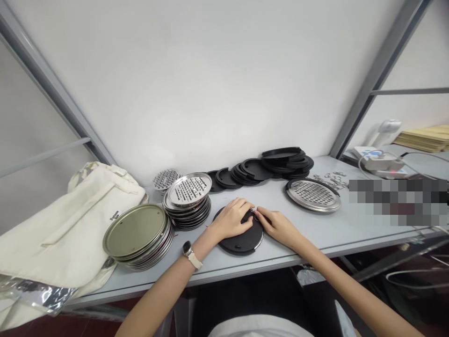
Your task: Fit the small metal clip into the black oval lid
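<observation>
A black round disc (238, 243) with a shiny metal edge lies near the front of the grey table, dark face up. My left hand (233, 219) rests over its upper left part, fingers curled at the far edge and thumb on the face. At the disc's upper right rim my right hand (275, 225) pinches a small metal clip (252, 210), partly covered by fingertips of both hands. Left of the disc stand a stack of round metal grater plates (191, 191) and a stack of olive-green round plates (136, 230).
Black ring-shaped holders (257, 169) are piled along the wall. A perforated metal disc in a black holder (314, 194) lies to the right, near loose metal clips (335, 179). A cream bag (70, 224) covers the left end; a white device (382, 161) stands far right.
</observation>
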The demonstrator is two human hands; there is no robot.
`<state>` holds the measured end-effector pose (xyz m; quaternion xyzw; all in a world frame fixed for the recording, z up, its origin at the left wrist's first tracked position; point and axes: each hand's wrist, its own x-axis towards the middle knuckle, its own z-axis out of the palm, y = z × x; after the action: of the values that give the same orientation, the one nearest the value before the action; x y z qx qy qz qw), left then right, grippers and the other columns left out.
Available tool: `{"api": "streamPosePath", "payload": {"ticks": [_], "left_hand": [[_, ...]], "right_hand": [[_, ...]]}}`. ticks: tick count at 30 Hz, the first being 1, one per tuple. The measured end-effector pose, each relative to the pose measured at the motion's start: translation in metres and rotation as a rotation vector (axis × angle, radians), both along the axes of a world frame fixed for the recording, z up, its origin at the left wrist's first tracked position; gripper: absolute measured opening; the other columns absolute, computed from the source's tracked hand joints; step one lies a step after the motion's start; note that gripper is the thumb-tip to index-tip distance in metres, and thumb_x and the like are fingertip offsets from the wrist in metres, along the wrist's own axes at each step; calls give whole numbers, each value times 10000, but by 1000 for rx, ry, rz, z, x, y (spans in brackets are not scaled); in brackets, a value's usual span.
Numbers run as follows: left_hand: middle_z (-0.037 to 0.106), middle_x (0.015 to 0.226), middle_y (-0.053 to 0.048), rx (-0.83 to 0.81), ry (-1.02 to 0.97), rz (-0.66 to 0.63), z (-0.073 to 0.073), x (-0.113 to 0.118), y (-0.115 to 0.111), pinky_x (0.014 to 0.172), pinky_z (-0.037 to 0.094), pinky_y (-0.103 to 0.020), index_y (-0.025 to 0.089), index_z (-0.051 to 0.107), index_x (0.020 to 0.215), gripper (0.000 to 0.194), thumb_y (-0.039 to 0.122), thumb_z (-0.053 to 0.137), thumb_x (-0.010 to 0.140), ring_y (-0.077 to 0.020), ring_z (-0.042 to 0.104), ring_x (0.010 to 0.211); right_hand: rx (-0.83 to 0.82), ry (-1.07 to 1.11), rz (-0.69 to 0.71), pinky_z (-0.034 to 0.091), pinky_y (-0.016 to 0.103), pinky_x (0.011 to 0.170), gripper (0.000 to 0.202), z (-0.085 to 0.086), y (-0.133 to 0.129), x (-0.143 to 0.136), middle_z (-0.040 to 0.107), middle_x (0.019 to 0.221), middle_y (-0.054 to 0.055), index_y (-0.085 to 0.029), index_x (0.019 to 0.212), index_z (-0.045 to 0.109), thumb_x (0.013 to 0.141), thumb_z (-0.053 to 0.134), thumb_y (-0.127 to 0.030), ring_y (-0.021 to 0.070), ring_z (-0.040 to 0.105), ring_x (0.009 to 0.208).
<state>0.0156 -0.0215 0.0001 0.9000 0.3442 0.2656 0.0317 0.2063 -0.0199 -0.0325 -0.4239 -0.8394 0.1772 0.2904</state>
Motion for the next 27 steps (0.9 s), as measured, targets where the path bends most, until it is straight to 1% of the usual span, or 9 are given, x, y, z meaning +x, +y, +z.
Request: {"api": "streamPosePath", "payload": {"ticks": [6, 12, 15, 17, 19, 27], "left_hand": [[545, 1034, -68, -15, -3, -1, 0, 0, 0, 909, 432, -365, 170, 494, 1096, 264, 162, 530, 835, -221, 511, 1001], [534, 1039, -71, -21, -11, -10, -1, 0, 0, 909, 437, -366, 172, 488, 1103, 253, 172, 519, 852, -220, 511, 1007], [530, 1037, -69, -17, -3, -11, -1, -1, 1, 906, 438, -354, 172, 493, 1091, 201, 147, 443, 898, -206, 511, 1004], [529, 1044, -71, -10, 13, -5, -2, -2, 1, 903, 437, -347, 170, 499, 1087, 211, 114, 390, 915, -199, 512, 1006], [535, 1045, -69, 1, 36, 9, -2, -2, 2, 899, 434, -345, 170, 507, 1078, 220, 95, 377, 918, -197, 512, 1005], [566, 977, -47, 23, 55, 48, -2, -4, 3, 872, 423, -328, 176, 553, 1023, 200, 122, 377, 943, -184, 520, 961]], "right_hand": [[1, -15, -15, 340, 239, 544, 275, 0, 0, 0, 568, 621, 1, -215, 821, 508, 967, 309, -338, 155, 534, 527], [-3, -27, -12, 352, 241, 558, 277, 0, 0, 0, 591, 650, 12, -215, 845, 523, 965, 303, -331, 160, 546, 542], [-1, -28, -13, 350, 241, 559, 286, 1, 0, 0, 593, 652, 11, -216, 838, 525, 967, 300, -335, 158, 545, 540], [6, -29, -16, 345, 240, 554, 291, 1, 0, -1, 587, 641, 6, -216, 822, 523, 968, 302, -339, 153, 537, 533], [11, -27, -16, 343, 238, 552, 291, 1, 0, -1, 579, 634, 2, -216, 810, 516, 968, 305, -340, 149, 531, 531], [18, -30, -25, 334, 246, 548, 297, 3, -1, -1, 528, 603, -12, -225, 767, 462, 971, 290, -356, 146, 495, 512]]}}
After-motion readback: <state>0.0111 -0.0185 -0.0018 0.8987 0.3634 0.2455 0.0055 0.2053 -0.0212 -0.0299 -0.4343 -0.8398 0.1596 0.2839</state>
